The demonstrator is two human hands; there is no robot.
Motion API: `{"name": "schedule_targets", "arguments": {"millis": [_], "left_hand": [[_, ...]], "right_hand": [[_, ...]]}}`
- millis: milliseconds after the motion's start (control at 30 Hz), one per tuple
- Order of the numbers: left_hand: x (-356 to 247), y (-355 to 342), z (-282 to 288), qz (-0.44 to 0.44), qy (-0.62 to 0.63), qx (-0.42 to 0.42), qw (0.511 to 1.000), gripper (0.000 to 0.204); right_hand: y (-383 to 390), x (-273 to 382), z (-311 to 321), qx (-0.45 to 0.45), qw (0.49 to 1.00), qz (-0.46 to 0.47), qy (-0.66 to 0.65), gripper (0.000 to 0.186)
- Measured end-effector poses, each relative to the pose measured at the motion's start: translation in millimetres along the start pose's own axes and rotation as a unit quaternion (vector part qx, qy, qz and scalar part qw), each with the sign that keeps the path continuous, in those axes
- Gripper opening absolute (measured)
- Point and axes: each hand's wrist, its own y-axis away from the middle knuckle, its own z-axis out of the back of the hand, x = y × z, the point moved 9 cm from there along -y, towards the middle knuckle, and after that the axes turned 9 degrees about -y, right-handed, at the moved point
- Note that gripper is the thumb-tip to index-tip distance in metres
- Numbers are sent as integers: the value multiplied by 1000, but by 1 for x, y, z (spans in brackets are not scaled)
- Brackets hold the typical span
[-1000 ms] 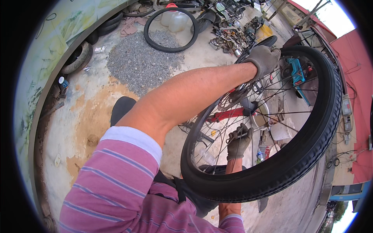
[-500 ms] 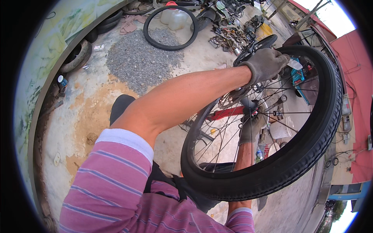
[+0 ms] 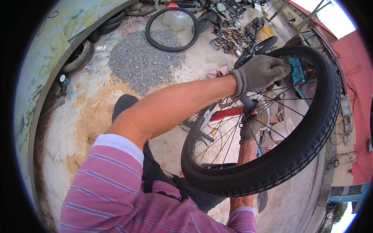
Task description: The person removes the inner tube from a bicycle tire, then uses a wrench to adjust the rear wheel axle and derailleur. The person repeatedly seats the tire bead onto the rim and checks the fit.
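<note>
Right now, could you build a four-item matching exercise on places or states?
Things
1. Black-tyred spoked wheel
2. Loose round black tyre
3. Grey crushed gravel
4. Grey-gloved right hand

Places or states
A. Seen through the wheel
B. Spread over pale ground
C. Tilted, gloved left hand at its upper side
D. Frames part of a translucent jug

Pairs: 1C, 2D, 3B, 4A

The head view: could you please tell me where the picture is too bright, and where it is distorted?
In the head view, the sky at upper right is washed out nearly to white; also in the head view, the foot of the wall bends into a long curve, and black fills the corners.
</note>
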Motion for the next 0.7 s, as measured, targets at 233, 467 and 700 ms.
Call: {"name": "schedule_targets", "arguments": {"millis": [233, 467, 700], "left_hand": [[-13, 7, -9, 3, -13, 29, 999, 48], [-69, 72, 81, -69, 168, -148, 972, 36], [108, 284, 115, 355, 106, -280, 886, 26]], "right_hand": [[22, 21, -9, -7, 991, 0, 131, 31], [113, -16, 67, -18, 975, -204, -85, 41], [290, -185, 92, 114, 828, -445, -321, 43]]}}
